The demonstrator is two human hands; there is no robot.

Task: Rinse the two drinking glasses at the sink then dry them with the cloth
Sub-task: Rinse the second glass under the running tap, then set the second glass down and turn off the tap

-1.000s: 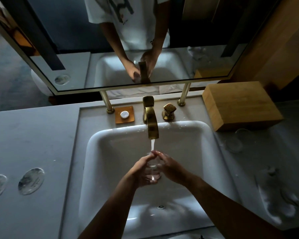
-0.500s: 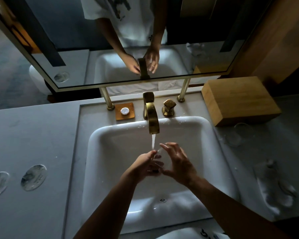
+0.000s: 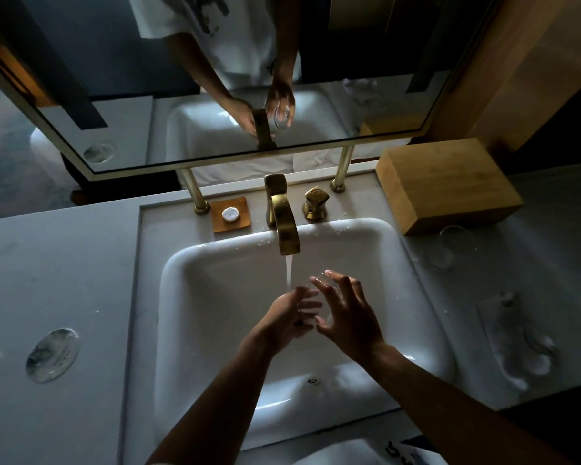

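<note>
Head view: my hands rinsing one glass over the sink (image 3: 195,297).

Item: glass (image 3: 319,308), clear, wet, between my left hand (image 3: 287,317) and right hand (image 3: 346,317); right fingers (image 3: 341,280) spread around it, left fingers blurred, grip unclear. Likely slippery and breakable; best held round the wall, not the rim. Farther: tap (image 3: 284,226) running; second glass (image 3: 445,250) on the counter beside a wooden box (image 3: 446,182).

Bare forearms; white printed T-shirt (image 3: 235,38) reflected in the mirror.
</note>
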